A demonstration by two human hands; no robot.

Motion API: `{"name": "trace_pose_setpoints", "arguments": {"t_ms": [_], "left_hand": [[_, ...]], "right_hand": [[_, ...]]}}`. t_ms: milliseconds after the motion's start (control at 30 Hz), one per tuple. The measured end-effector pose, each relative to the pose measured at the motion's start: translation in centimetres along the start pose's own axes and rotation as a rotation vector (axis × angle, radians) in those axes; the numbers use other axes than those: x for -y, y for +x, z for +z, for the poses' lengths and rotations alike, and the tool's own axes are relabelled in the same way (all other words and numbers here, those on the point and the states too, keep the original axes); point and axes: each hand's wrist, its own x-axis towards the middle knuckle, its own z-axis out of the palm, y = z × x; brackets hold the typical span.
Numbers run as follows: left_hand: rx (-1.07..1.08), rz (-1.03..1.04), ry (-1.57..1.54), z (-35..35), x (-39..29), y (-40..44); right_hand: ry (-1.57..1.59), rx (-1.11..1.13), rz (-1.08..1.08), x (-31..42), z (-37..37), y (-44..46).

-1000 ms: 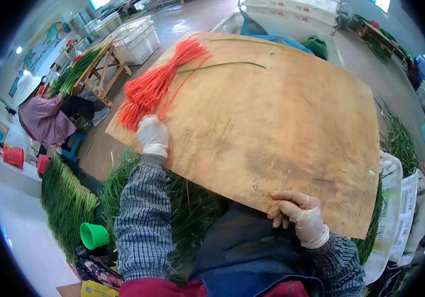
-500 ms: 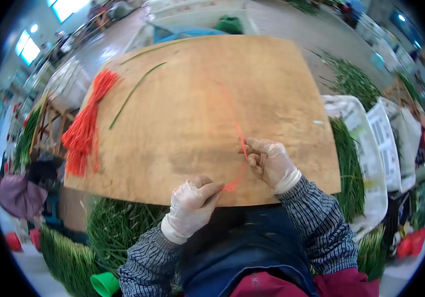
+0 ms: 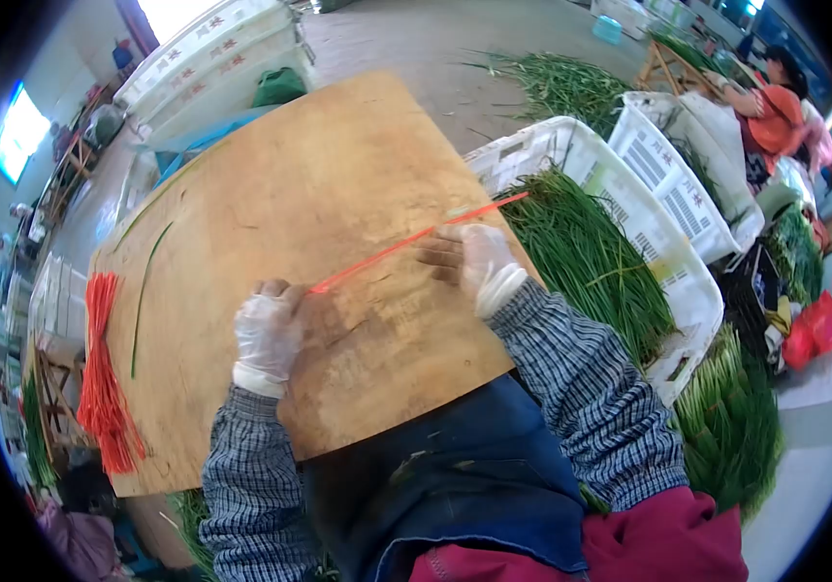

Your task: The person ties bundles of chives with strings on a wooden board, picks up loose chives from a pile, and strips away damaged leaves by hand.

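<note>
A thin red strip (image 3: pixel 377 256) stretches slantwise over the wooden board (image 3: pixel 280 175). My gloved left hand (image 3: pixel 269 335) pinches its lower left end near the board's middle. My gloved right hand (image 3: pixel 469 260) is beside the strip at the board's right edge, its fingers bent; whether they grip the strip is not clear. The strip's far end reaches past the board over green stalks (image 3: pixel 586 257) in a white crate (image 3: pixel 697 291). A bundle of red strips (image 3: pixel 104 378) lies at the board's left side, next to a single green stalk (image 3: pixel 149 291).
Another white crate (image 3: pixel 673 184) stands beyond the first. A person in orange (image 3: pixel 775 121) sits at the upper right. Green stalks lie on the floor (image 3: pixel 566 87) and at the lower right (image 3: pixel 731 427). Stacked white crates (image 3: pixel 212 73) stand behind the board.
The view has swung right. My left hand has left the red bundle and now holds one strip. The strip, curved half a second ago, is now straight, pointing toward the crate of stalks.
</note>
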Motion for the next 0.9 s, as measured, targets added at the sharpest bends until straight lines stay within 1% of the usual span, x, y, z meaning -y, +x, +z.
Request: {"name": "trace_pose_setpoints", "arguments": {"t_ms": [167,200,300,333,367,400,433,500,567,633,700,767,800,833,867,900], "left_hand": [[0.024,-0.001,0.147,0.2,2.8,0.1],[0.038,-0.041,0.131,0.0,2.7,0.1],[0.080,-0.063,0.121,-0.6,2.6,0.0],[0.078,-0.082,0.178,-1.0,2.0,-0.1],[0.018,-0.091,0.160,-1.3,1.2,-0.2],[-0.036,-0.102,0.138,-1.5,0.1,-0.5],[-0.088,-0.113,0.114,-1.9,-1.2,-0.7],[-0.071,-0.129,0.033,-3.1,-6.3,-1.3],[-0.056,0.086,-0.073,-3.5,-11.5,-2.7],[0.155,0.222,-0.418,-2.7,-16.4,-2.7],[0.409,0.398,-0.523,-1.2,-20.8,-1.6],[0.470,0.391,-0.757,2.8,-23.1,-2.6],[0.548,0.353,-0.851,4.1,-23.9,-2.9],[0.596,0.311,-0.917,5.2,-24.4,-3.3],[0.645,0.266,-0.979,5.9,-24.8,-3.8],[0.695,0.217,-1.039,6.6,-25.1,-4.2]], "right_hand": [[0.071,0.004,-0.016,0.9,-0.6,0.1],[0.065,-0.009,-0.026,1.4,-0.9,-0.2],[0.054,0.031,-0.072,2.9,-3.6,-0.6],[0.058,0.085,-0.099,3.7,-5.4,-0.7],[-0.030,0.121,-0.202,4.8,-7.6,-1.4],[-0.050,0.106,-0.339,5.6,-9.8,-2.4],[-0.056,0.000,-0.387,6.9,-12.1,-3.3],[0.012,-0.073,-0.484,8.6,-19.4,-3.6],[0.019,-0.284,-0.525,9.5,-26.8,-4.8],[0.011,-0.519,-0.527,9.2,-31.9,-6.8],[-0.224,-0.727,-0.458,7.7,-35.7,-7.9],[-0.388,-0.778,-0.305,5.3,-39.3,-8.1],[-0.467,-0.797,-0.224,3.8,-41.1,-7.8],[-0.517,-0.828,-0.196,1.8,-43.0,-6.9],[-0.649,-0.810,-0.073,0.3,-44.5,-6.4],[-0.842,-0.810,-0.037,-0.6,-44.6,-5.8]]}}
